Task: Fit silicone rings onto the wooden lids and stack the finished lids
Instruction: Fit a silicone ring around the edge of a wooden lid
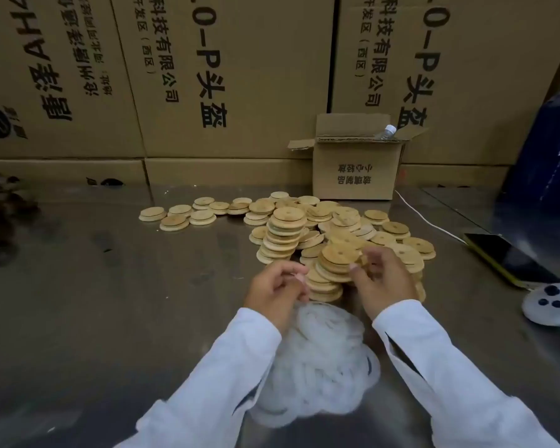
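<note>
Two cartons [227, 76] read "头盔"; right hand [382, 279] fingers pinch a wooden lid [338, 253], left hand [274, 289] fingers pinch a silicone ring [291, 275].

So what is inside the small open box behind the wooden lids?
A clear bottle with a white cap sticks out of the small open box. The front wall hides anything lower down.

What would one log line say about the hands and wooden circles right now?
left hand: curled over ring pile, hold unclear | right hand: pinches wooden lid atop leaning stack | loose lids scattered behind
</note>
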Available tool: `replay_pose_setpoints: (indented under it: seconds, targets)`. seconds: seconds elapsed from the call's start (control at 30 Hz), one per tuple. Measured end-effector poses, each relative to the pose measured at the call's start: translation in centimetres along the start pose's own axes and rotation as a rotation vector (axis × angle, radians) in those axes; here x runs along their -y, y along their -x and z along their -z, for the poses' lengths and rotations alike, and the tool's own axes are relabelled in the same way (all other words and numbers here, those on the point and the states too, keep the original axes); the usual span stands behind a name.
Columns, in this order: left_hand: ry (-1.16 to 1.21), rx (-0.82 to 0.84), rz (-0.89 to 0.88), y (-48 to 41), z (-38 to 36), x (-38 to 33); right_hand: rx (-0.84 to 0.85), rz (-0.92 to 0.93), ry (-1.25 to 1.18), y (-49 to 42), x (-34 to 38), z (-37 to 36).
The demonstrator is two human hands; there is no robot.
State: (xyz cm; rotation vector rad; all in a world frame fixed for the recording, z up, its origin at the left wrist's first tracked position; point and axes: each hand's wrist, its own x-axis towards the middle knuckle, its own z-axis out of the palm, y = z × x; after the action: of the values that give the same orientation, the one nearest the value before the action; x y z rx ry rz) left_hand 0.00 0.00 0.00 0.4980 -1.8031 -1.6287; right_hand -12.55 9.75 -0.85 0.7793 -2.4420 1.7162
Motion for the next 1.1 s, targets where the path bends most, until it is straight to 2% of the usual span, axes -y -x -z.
replay_pose_setpoints:
  seconds: [0.1,0.3,0.63,0.73,0.9,1.1]
  targets:
    - [0.063,0.026,-0.01,-0.4,0.3,0.9,-0.004,0.069,0.113,-1.1,0.0,-0.9]
    - [0.163,-0.001,0.0,-1.2,0.7,1.9,0.127,0.218,0.307,-1.3,-1.2,-2.4]
    - [0.358,-0.063,0.16,-2.3,1.4,1.8,0.001,0.346,0.178,-0.5,0.3,-1.9]
    - [0.413,0.01,0.167,-2.2,1.3,1.7,0.054,0.452,0.038,1.1,2.0,-1.2]
    - [0.4,0.184,0.143,-1.9,1.4,1.3,0.158,0.617,0.007,2.9,2.6,-0.6]
    - [0.398,0.141,0.109,-1.9,1.9,1.4,0.25,0.737,0.132,2.7,2.6,-0.5]
